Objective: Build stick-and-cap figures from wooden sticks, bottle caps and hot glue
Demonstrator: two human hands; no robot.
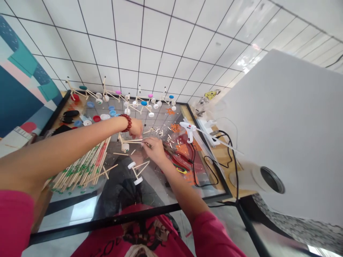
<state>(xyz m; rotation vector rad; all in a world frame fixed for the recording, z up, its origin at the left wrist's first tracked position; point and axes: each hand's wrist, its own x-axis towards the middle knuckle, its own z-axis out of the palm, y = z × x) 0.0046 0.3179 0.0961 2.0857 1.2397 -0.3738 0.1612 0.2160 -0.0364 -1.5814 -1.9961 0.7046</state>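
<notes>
Pale wooden sticks make up the small stick frame [133, 140] between the two hands, just above the desk [107, 222]. Its long axis runs sideways: the upright part and a white wheel [125, 147] lie to the left, while the slender sticks reach right and meet at the fingertips of the right hand [152, 147]. That hand is the nearer one, pinching this far end. The left hand [136, 128] hangs just beyond the sticks, fingers bent downward; whether it grips anything, I cannot tell.

Nearer the body, a second frame [139, 171] with two white wheels lies apart from both hands. To the left rests a bundle of chopsticks [83, 166], partly in printed wrappers; to the right are red-handled pliers [182, 155] and a white glue gun [189, 130].

Among the containers, shallow caps, one of them a red cap [96, 118], lie beyond the left forearm, their contents too small to make out. Far right, a white canister [268, 178] tilts, its mouth dark inside.
</notes>
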